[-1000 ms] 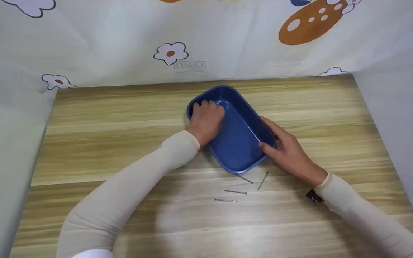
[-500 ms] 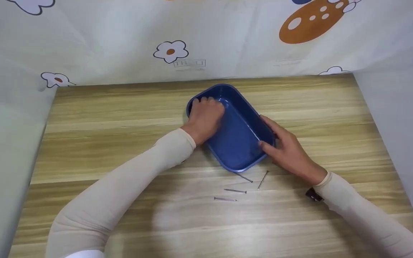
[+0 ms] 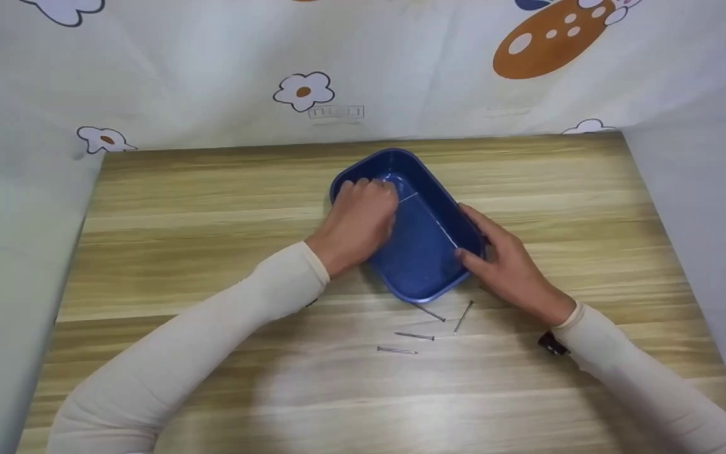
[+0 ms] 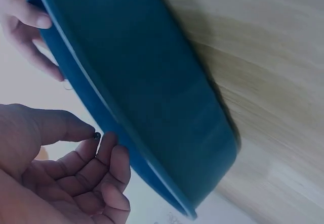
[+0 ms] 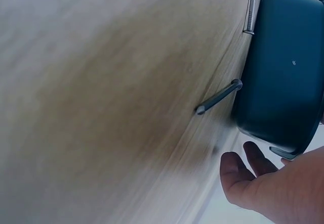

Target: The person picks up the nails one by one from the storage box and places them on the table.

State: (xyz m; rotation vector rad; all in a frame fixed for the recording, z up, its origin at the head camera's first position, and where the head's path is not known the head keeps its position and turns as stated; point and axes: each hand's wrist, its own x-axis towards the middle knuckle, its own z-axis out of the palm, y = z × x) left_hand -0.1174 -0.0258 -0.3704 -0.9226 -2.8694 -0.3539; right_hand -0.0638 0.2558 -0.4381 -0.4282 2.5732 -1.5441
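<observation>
My left hand (image 3: pixel 357 221) is over the far left part of a blue rectangular tray (image 3: pixel 420 271). In the left wrist view, the left thumb and fingertips pinch a nail (image 4: pixel 96 135), of which a small dark end shows; in the head view a thin bright shaft sticks out beside the knuckles. My right hand (image 3: pixel 508 268) grips the tray's right side, thumb at the rim and fingers outside. Several loose nails lie on the table in front of the tray, among them a nail (image 3: pixel 414 337), a lower nail (image 3: pixel 397 350) and a slanted nail (image 3: pixel 464 317).
The tray rests at an angle on a wood-grain table (image 3: pixel 212 189). Another nail (image 3: pixel 431 313) lies against the tray's near edge, its far end hidden. A patterned sheet (image 3: pixel 401 69) rises behind the table, and pale walls flank both sides.
The left hand has turned and shifted slightly, its forearm swinging down and left. A thin bright shaft now shows beside its knuckles. The right hand, tray and loose nails stay put.
</observation>
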